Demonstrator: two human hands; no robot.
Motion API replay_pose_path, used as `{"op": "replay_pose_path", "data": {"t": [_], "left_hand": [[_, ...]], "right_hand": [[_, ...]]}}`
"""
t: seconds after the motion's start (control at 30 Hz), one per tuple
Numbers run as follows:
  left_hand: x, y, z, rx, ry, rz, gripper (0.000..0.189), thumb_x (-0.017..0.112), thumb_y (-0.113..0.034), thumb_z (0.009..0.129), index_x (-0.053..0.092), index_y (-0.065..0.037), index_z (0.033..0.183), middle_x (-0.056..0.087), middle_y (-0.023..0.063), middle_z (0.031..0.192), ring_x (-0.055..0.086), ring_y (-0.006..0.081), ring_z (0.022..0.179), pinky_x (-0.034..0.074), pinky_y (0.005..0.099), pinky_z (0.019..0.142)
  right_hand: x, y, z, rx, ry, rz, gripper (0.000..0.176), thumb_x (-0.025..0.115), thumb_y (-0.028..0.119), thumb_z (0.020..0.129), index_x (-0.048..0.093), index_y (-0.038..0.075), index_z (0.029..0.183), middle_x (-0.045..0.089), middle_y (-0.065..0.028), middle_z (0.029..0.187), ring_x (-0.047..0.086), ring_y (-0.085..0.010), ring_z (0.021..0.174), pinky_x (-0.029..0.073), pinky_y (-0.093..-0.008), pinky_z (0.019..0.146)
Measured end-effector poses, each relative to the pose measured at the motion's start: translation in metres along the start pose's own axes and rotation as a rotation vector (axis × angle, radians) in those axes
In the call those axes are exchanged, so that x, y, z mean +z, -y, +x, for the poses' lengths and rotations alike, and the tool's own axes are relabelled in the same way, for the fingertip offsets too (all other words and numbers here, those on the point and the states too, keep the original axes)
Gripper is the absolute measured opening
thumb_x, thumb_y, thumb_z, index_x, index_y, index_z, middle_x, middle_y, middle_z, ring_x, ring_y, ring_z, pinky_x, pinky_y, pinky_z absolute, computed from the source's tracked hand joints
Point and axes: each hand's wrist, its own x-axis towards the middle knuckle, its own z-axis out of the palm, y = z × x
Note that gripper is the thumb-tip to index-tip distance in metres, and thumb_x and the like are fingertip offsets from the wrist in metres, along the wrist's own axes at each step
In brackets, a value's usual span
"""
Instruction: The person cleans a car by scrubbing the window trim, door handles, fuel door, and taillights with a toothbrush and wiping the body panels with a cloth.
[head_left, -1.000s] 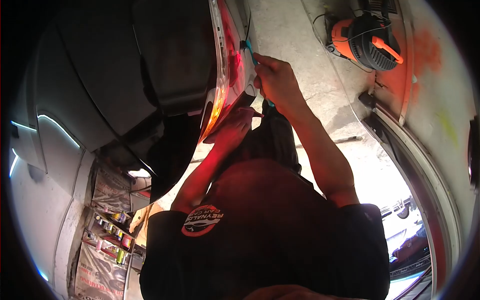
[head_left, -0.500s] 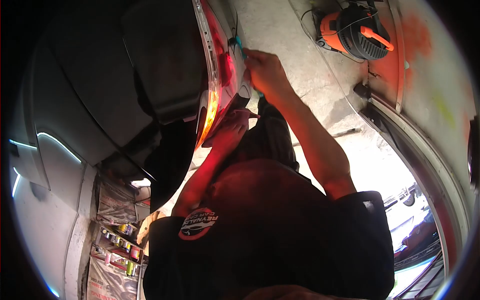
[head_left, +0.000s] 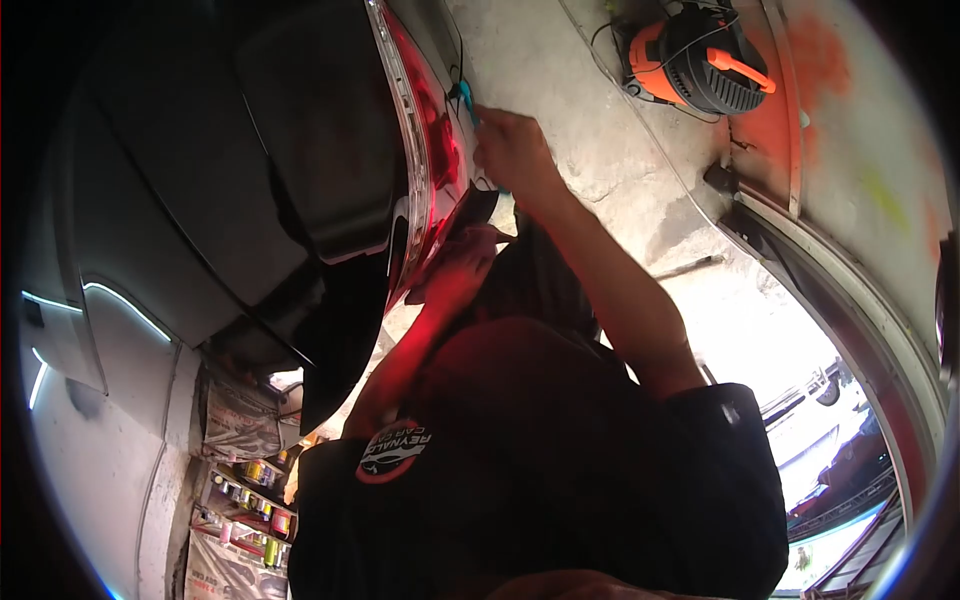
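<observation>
A car's tail light with a clear strip along its edge glows red beside both hands. My right hand is closed around a teal-handled tool, held against the car's edge just beyond the light; its exact kind is not clear. Lower down, my left hand lies by the lower end of the light, fingers bent at a dark flap-like piece. Shadow and red glare hide whether those fingers grip the piece or only press on it.
Dark car body panels fill the left. An orange and black vacuum cleaner stands on the concrete floor by the wall. Shelves with bottles and cans are at lower left. A bright doorway opens at right.
The amber part of the tail light was lit and is now dark; the red stays on. My right hand has shifted slightly left and down with the teal tool.
</observation>
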Motion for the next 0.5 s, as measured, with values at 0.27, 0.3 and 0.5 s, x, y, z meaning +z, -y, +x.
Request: {"op": "replay_pose_path", "data": {"t": [0.27, 0.3, 0.5], "left_hand": [[-0.006, -0.011, 0.039, -0.009, -0.022, -0.113, 0.047, 0.056, -0.011, 0.089, 0.061, -0.005, 0.135, 0.064, 0.0192, 0.119, 0.064, 0.0368, 0.114, 0.053, 0.0489, 0.096], [-0.009, -0.013, 0.051, 0.003, -0.039, -0.102, 0.048, 0.056, -0.011, 0.089, 0.060, -0.005, 0.136, 0.064, 0.0198, 0.119, 0.064, 0.0363, 0.113, 0.053, 0.0482, 0.096], [0.000, -0.029, 0.112, -0.198, 0.158, -0.099, 0.048, 0.053, -0.013, 0.091, 0.059, -0.004, 0.138, 0.066, 0.0176, 0.109, 0.067, 0.0334, 0.099, 0.053, 0.0465, 0.088]], "right_hand": [[-0.021, -0.027, 0.116, 0.115, 0.036, 0.015, 0.043, 0.059, 0.011, 0.097, 0.063, -0.003, 0.137, 0.069, -0.0127, 0.076, 0.060, -0.0150, 0.057, 0.051, -0.0315, 0.056], [-0.027, -0.027, 0.125, 0.141, 0.049, 0.050, 0.043, 0.060, 0.010, 0.097, 0.063, -0.003, 0.137, 0.069, -0.0127, 0.076, 0.061, -0.0149, 0.058, 0.051, -0.0316, 0.057], [-0.045, -0.070, 0.176, 0.047, 0.112, -0.045, 0.042, 0.059, 0.007, 0.094, 0.064, -0.004, 0.134, 0.070, -0.0116, 0.078, 0.066, -0.0146, 0.065, 0.054, -0.0322, 0.063]]}}
